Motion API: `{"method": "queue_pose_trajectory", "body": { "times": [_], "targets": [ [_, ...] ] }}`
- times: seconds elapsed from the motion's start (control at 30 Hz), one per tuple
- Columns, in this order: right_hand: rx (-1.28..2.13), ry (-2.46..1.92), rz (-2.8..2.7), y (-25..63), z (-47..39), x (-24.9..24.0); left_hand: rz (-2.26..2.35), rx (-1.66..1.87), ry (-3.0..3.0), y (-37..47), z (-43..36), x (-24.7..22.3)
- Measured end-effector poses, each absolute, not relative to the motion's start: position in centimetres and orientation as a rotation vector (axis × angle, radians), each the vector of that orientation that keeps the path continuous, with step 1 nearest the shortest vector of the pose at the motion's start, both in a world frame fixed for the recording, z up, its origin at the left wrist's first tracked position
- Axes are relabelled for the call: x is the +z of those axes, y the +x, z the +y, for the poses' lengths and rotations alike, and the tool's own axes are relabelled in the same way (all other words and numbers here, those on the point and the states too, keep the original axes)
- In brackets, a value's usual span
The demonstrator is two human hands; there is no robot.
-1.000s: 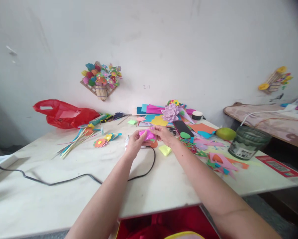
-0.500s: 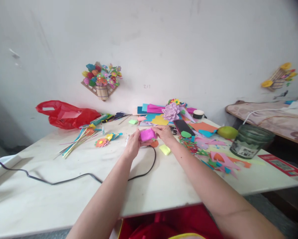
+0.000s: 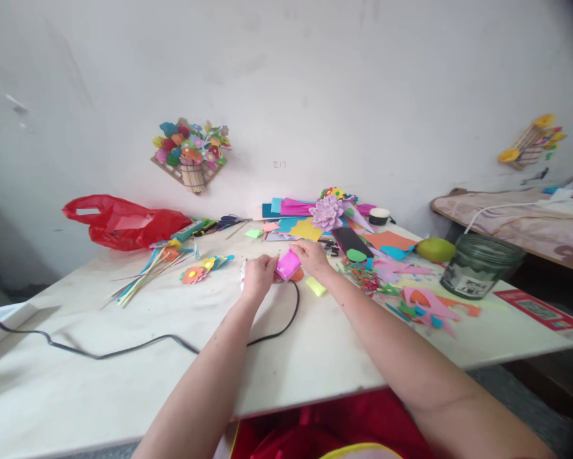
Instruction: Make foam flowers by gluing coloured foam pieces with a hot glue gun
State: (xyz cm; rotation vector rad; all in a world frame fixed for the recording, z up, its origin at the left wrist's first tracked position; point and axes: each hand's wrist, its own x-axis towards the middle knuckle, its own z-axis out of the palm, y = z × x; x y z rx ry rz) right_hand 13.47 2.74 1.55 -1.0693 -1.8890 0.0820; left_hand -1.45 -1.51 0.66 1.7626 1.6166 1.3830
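Between my two hands is a small bright magenta piece, which looks like folded craft paper or foam. The fingers of my left hand are closed on its left edge. My right hand pinches its upper right corner. A yellow piece lies on the table just below my right hand, and an orange scrap shows under the magenta piece. Something whitish beside my left hand is mostly hidden.
A black cable crosses the table. Left are a red plastic bag, paper flowers and thin strips. Right are a phone, coloured scraps, a green fruit and a glass jar.
The magenta piece has tilted and shifted slightly right. My left hand has turned, its fingers now curled at the piece's left edge. The view has moved a little.
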Motion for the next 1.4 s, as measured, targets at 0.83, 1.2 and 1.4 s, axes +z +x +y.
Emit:
{"method": "queue_pose_trajectory", "body": {
  "times": [0.83, 1.2, 1.4],
  "targets": [
    [0.63, -0.728, -1.962, 12.8, 0.4, 3.4, 0.865, 0.945, 1.511, -1.4, -3.7, 1.7],
    [1.145, -0.68, -1.769, 13.2, 0.9, 2.7, 1.315, 1.287, 1.876, -1.6, -2.7, 1.0],
    [1.235, -0.675, -1.717, 13.1, 0.6, 2.8, 1.458, 1.116, 2.123, -1.6, -3.2, 1.7]
  ]
}}
